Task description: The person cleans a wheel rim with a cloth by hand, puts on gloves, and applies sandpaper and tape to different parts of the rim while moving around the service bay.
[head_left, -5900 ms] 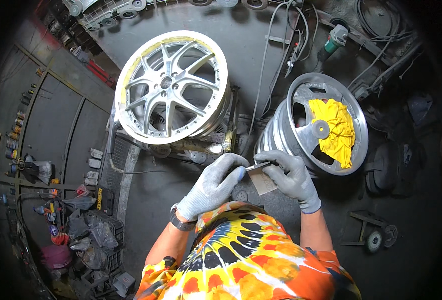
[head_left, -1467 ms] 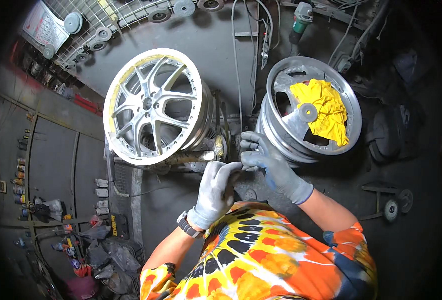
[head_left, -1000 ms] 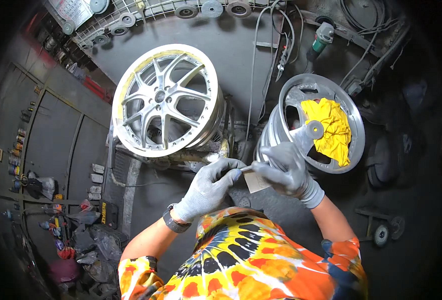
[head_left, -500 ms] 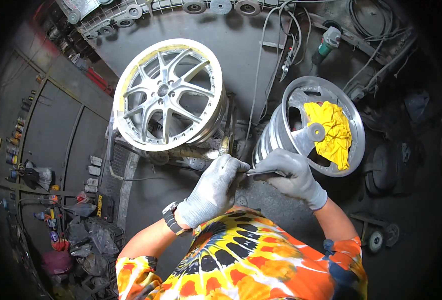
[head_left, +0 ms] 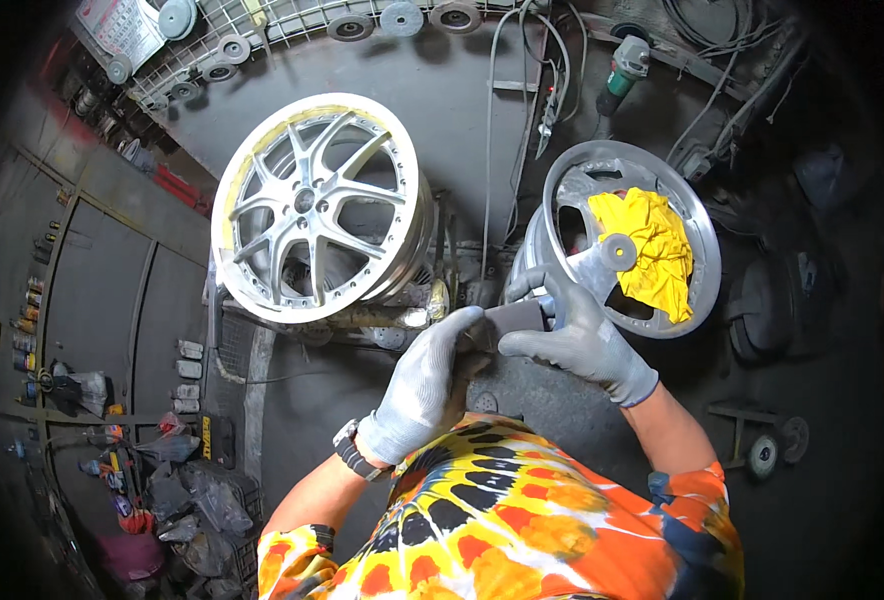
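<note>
Both my hands wear light grey gloves and meet in front of my chest. In my left hand (head_left: 424, 372) a small dark, flat rectangular piece of sandpaper (head_left: 515, 318) is gripped by its left end. My right hand (head_left: 587, 345) is open around its other end, thumb and forefinger spread apart; its remaining fingers are partly hidden behind the sheet. Beyond my left hand a silver multi-spoke wheel rim (head_left: 307, 208) with a yellowish patch on its lip leans face up. Past my right hand stands another grey rim (head_left: 699, 215), a yellow cloth (head_left: 654, 248) draped on its face with a round grey disc (head_left: 618, 252) over it.
A green angle grinder (head_left: 624, 75) hangs at the back right beside cables (head_left: 489, 150). Abrasive discs (head_left: 402, 18) line a wire rack at the back. Plastic bags (head_left: 217, 500) fill a crate at the left. A small wheeled frame (head_left: 752, 440) stands at the right.
The sheet has turned from edge-on to show its flat face. My right thumb and forefinger have spread apart. The view has shifted slightly.
</note>
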Demonstrator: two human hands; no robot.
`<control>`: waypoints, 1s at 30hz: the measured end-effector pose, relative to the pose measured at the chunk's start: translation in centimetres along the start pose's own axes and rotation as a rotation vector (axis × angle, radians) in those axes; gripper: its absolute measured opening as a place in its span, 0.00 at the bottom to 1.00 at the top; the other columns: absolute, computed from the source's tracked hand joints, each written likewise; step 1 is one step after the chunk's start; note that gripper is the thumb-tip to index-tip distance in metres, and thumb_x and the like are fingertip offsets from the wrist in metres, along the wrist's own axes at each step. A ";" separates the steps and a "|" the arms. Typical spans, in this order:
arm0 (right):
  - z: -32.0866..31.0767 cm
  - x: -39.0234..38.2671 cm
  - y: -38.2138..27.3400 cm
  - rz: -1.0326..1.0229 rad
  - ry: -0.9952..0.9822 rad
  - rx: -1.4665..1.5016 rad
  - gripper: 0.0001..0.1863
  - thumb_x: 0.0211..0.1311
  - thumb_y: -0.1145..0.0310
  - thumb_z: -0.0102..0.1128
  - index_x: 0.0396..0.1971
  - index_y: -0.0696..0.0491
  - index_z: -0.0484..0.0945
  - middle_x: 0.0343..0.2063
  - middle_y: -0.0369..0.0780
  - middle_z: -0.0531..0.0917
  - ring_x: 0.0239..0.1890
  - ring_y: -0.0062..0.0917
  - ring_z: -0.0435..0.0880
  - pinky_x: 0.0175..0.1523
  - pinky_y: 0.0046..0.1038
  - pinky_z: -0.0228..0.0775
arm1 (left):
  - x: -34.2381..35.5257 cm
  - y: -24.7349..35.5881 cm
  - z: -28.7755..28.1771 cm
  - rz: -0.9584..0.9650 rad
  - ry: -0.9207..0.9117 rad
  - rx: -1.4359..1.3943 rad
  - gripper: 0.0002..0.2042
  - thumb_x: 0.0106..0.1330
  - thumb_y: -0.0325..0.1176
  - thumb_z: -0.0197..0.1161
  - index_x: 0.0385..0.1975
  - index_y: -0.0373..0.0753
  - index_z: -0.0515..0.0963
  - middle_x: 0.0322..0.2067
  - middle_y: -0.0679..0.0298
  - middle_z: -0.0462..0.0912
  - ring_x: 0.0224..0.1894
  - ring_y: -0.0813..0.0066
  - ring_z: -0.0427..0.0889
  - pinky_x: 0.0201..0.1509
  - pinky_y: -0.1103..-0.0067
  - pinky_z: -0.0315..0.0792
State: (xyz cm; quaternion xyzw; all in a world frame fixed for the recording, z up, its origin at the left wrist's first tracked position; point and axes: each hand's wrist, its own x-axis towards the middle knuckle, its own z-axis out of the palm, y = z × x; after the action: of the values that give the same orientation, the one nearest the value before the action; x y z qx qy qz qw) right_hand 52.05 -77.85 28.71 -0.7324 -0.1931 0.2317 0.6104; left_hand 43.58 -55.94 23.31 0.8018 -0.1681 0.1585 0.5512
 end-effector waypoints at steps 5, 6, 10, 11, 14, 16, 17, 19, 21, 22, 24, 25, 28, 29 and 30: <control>-0.3 0.2 1.4 0.126 -0.047 0.200 0.29 0.60 0.66 0.79 0.56 0.57 0.74 0.38 0.37 0.85 0.31 0.13 0.81 0.34 0.20 0.74 | 0.9 -0.7 -1.0 0.315 -0.148 0.273 0.32 0.51 0.11 0.61 0.62 0.29 0.74 0.39 0.51 0.81 0.38 0.52 0.77 0.45 0.63 0.73; -0.2 0.1 1.5 0.164 -0.055 0.289 0.29 0.60 0.66 0.79 0.57 0.56 0.75 0.39 0.37 0.85 0.31 0.13 0.81 0.33 0.19 0.73 | 0.8 -0.8 -1.0 0.341 -0.151 0.306 0.32 0.49 0.11 0.60 0.61 0.28 0.75 0.38 0.52 0.80 0.38 0.52 0.77 0.45 0.64 0.73; -0.1 0.3 1.7 0.113 -0.034 0.193 0.27 0.62 0.66 0.77 0.58 0.55 0.75 0.40 0.38 0.86 0.32 0.11 0.81 0.35 0.20 0.74 | 0.9 -0.1 -0.5 0.285 -0.083 0.334 0.30 0.51 0.12 0.59 0.60 0.30 0.77 0.37 0.53 0.79 0.38 0.51 0.77 0.45 0.64 0.73; 0.0 0.3 1.6 0.113 -0.032 0.195 0.27 0.62 0.66 0.77 0.58 0.55 0.75 0.40 0.38 0.86 0.32 0.11 0.81 0.35 0.20 0.74 | 1.1 0.5 -0.7 0.228 -0.103 0.317 0.28 0.53 0.12 0.59 0.59 0.31 0.77 0.37 0.53 0.79 0.38 0.51 0.77 0.45 0.65 0.73; 0.3 0.2 1.7 0.008 -0.011 0.093 0.27 0.61 0.67 0.78 0.58 0.56 0.77 0.41 0.40 0.87 0.35 0.18 0.85 0.41 0.25 0.78 | 1.2 0.3 -0.8 0.104 -0.097 0.252 0.23 0.59 0.14 0.60 0.56 0.34 0.79 0.37 0.53 0.79 0.38 0.50 0.78 0.45 0.65 0.74; 0.1 0.8 3.2 -0.697 0.243 -0.560 0.24 0.60 0.69 0.78 0.55 0.58 0.81 0.42 0.43 0.88 0.40 0.31 0.89 0.47 0.32 0.81 | 1.5 0.6 -0.7 -0.069 -0.070 0.160 0.12 0.70 0.20 0.61 0.51 0.34 0.81 0.36 0.53 0.80 0.38 0.52 0.80 0.44 0.67 0.75; -0.2 0.9 3.7 -0.699 0.239 -0.561 0.24 0.60 0.69 0.78 0.55 0.58 0.81 0.42 0.43 0.88 0.40 0.31 0.89 0.47 0.32 0.81 | 1.6 0.6 -0.8 -0.069 -0.066 0.160 0.12 0.70 0.20 0.61 0.51 0.34 0.81 0.36 0.53 0.80 0.38 0.52 0.80 0.44 0.67 0.75; -0.6 0.7 4.3 -0.816 0.167 -0.558 0.21 0.59 0.73 0.77 0.52 0.59 0.84 0.44 0.46 0.88 0.44 0.40 0.89 0.49 0.36 0.81 | 1.6 0.6 -1.2 -0.232 -0.132 0.037 0.08 0.76 0.26 0.60 0.50 0.33 0.81 0.36 0.59 0.82 0.39 0.72 0.80 0.45 0.77 0.74; -0.8 0.5 4.1 -0.799 0.127 -0.578 0.18 0.60 0.76 0.75 0.50 0.59 0.84 0.43 0.46 0.88 0.43 0.40 0.89 0.48 0.37 0.82 | 1.5 0.7 -1.3 -0.308 -0.146 -0.037 0.08 0.78 0.28 0.59 0.50 0.33 0.81 0.36 0.62 0.82 0.38 0.77 0.78 0.44 0.78 0.74; -1.1 0.6 4.4 -0.839 0.120 -0.606 0.18 0.58 0.75 0.76 0.49 0.58 0.85 0.41 0.45 0.88 0.40 0.39 0.89 0.46 0.36 0.81 | 1.5 0.8 -1.3 -0.381 -0.165 -0.113 0.09 0.80 0.30 0.58 0.50 0.33 0.81 0.35 0.65 0.81 0.38 0.82 0.77 0.43 0.80 0.74; -1.3 0.7 4.4 -0.879 0.109 -0.633 0.18 0.57 0.74 0.77 0.48 0.58 0.85 0.39 0.43 0.89 0.38 0.38 0.89 0.44 0.35 0.81 | 1.4 0.5 -1.2 -0.395 -0.169 -0.127 0.10 0.80 0.31 0.58 0.50 0.33 0.81 0.35 0.66 0.81 0.37 0.84 0.76 0.42 0.81 0.73; -1.4 0.6 4.2 -0.881 0.094 -0.636 0.17 0.58 0.74 0.77 0.48 0.58 0.85 0.38 0.43 0.89 0.37 0.38 0.89 0.43 0.35 0.81 | 1.4 0.4 -1.2 -0.409 -0.175 -0.140 0.10 0.80 0.31 0.58 0.51 0.33 0.82 0.35 0.67 0.81 0.36 0.85 0.75 0.41 0.82 0.73; -1.7 0.5 3.7 -0.848 0.061 -0.635 0.16 0.59 0.73 0.76 0.46 0.57 0.86 0.36 0.43 0.89 0.37 0.38 0.89 0.43 0.35 0.80 | 1.5 0.8 -1.2 -0.350 -0.176 -0.076 0.10 0.80 0.32 0.58 0.52 0.33 0.82 0.35 0.66 0.81 0.36 0.86 0.75 0.41 0.82 0.73; -1.7 0.4 3.6 -0.812 0.045 -0.630 0.15 0.59 0.73 0.76 0.46 0.57 0.86 0.36 0.43 0.88 0.37 0.37 0.89 0.43 0.35 0.80 | 1.5 0.8 -1.2 -0.350 -0.175 -0.077 0.10 0.80 0.32 0.58 0.52 0.33 0.82 0.35 0.66 0.81 0.36 0.86 0.75 0.41 0.82 0.73; -1.7 0.4 3.5 -0.812 0.045 -0.631 0.15 0.59 0.73 0.76 0.46 0.57 0.86 0.36 0.43 0.88 0.37 0.37 0.89 0.43 0.35 0.80 | 1.4 0.8 -1.1 -0.332 -0.167 -0.066 0.11 0.80 0.32 0.58 0.52 0.33 0.82 0.35 0.66 0.81 0.36 0.86 0.75 0.41 0.82 0.73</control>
State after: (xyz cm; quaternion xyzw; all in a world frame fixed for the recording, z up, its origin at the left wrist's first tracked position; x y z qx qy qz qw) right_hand 53.40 -79.64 25.48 -0.7516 -0.5094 -0.1094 0.4046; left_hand 44.43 -55.36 24.99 0.8105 -0.0837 -0.0072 0.5797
